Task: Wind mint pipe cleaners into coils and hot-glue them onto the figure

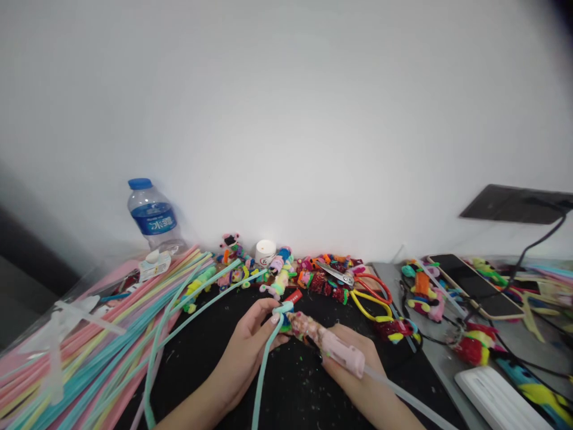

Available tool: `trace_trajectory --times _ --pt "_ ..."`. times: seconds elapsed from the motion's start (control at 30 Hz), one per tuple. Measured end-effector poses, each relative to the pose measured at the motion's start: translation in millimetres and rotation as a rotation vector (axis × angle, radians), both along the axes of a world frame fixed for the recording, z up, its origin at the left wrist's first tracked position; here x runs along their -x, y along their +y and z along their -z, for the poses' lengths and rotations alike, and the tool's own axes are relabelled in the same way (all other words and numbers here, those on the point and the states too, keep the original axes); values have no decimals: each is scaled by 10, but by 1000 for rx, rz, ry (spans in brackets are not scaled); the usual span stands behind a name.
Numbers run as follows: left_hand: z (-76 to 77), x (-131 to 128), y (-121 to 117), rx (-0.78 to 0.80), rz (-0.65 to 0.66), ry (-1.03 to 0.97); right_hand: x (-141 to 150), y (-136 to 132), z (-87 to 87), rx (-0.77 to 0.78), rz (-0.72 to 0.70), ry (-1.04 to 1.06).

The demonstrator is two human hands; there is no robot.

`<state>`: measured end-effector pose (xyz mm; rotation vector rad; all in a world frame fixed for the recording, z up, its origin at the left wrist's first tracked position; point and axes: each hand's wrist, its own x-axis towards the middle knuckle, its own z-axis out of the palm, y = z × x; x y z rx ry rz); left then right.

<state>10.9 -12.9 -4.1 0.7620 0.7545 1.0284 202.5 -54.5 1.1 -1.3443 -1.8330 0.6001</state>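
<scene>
My left hand (244,346) pinches a small pipe-cleaner figure (285,322) in blue and green, partly hidden by the fingers. From its top a long mint-green pipe cleaner (264,367) bends over and hangs down toward me. A red piece (294,297) shows just behind it. Wrapped around a pink hot glue gun (342,352) is my right hand (358,370); the gun's stained nozzle end points left, at or very near the figure. Out of the gun's back runs a translucent glue stick (407,397).
A bundle of pastel pipe cleaners (111,346) spreads across the left, beside a water bottle (153,221). Finished figures (242,275) line the wall. Scissors (371,298) lie right of centre. Farther right are a phone (474,286), cables and a white power-bank-like box (501,400).
</scene>
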Motion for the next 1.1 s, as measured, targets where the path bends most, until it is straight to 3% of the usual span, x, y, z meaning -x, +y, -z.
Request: trace_trajectory --times 0.63,1.1 --pt "-7 -10 -4 -22 -15 75 -23 -19 15 74 35 -80" --pt "-21 -8 7 -3 -12 31 -28 -1 31 -30 90 -54"
